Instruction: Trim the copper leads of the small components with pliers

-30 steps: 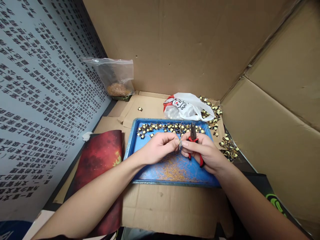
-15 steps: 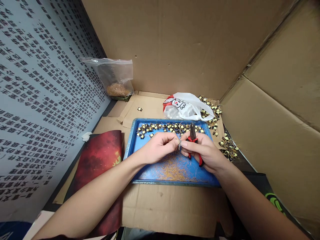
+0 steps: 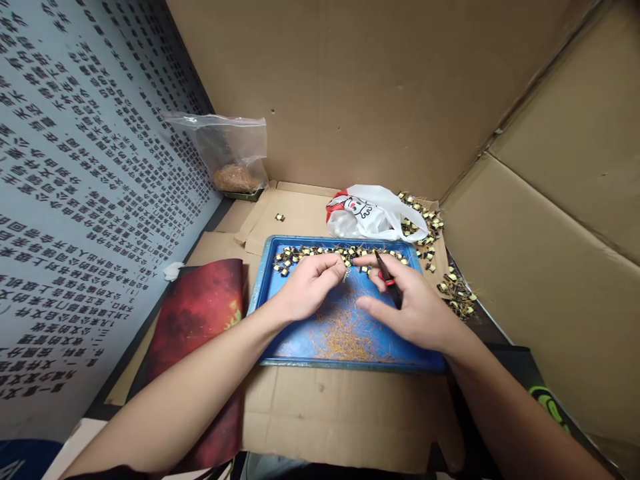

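A blue tray (image 3: 280, 313) lies on cardboard, with a row of several small yellow-and-black components (image 3: 310, 253) along its far edge and a heap of fine copper wire clippings (image 3: 345, 333) near its front. My left hand (image 3: 307, 287) is over the tray, its fingertips pinched on a small wiry component (image 3: 345, 272). My right hand (image 3: 410, 303) holds red-handled pliers (image 3: 386, 272) against the palm, with the index finger stretched toward the row of components.
A white plastic bag (image 3: 373, 213) lies behind the tray, with more components (image 3: 453, 283) scattered to its right. A clear bag with brown wire (image 3: 235, 163) stands at the back left. A red mat (image 3: 195, 320) lies left of the tray. Cardboard walls enclose the space.
Both hands moved from the tray's middle toward its far edge. My right hand opened its fingers and turned the pliers flatter, reaching for the component row.
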Action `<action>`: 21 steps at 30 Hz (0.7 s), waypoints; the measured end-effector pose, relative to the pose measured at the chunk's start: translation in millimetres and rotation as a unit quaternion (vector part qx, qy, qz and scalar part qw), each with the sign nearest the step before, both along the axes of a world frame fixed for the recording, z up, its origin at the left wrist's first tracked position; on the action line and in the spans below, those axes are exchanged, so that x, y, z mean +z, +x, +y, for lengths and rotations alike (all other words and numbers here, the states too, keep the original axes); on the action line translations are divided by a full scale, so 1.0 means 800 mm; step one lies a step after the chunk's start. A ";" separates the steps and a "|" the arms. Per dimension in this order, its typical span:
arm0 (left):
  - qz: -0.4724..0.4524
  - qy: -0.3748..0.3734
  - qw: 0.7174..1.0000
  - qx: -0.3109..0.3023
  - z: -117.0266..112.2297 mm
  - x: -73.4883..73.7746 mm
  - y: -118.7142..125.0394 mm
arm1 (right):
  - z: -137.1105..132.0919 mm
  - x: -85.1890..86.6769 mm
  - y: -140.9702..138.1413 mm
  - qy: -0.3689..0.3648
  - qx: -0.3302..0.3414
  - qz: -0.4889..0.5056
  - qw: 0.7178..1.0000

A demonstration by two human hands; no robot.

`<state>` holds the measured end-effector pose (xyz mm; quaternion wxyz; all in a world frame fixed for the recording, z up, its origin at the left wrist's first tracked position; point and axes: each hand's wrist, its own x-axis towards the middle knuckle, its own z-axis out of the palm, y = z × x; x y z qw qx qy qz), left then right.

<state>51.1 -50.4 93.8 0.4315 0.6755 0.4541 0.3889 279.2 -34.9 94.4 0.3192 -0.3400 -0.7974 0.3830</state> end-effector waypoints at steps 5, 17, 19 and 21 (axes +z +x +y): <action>0.006 -0.024 0.999 -0.039 -0.004 0.000 0.006 | -0.012 -0.002 -0.021 0.024 -0.068 0.023 0.997; 0.010 -0.033 0.994 -0.101 -0.003 0.000 0.006 | -0.004 -0.005 -0.022 -0.148 -0.054 0.155 0.975; -0.013 -0.040 0.992 -0.117 -0.003 0.001 0.006 | -0.003 -0.005 -0.020 -0.185 -0.032 0.169 0.968; -0.038 -0.049 0.989 -0.132 -0.003 0.001 0.005 | -0.003 -0.005 -0.018 -0.224 -0.005 0.182 0.957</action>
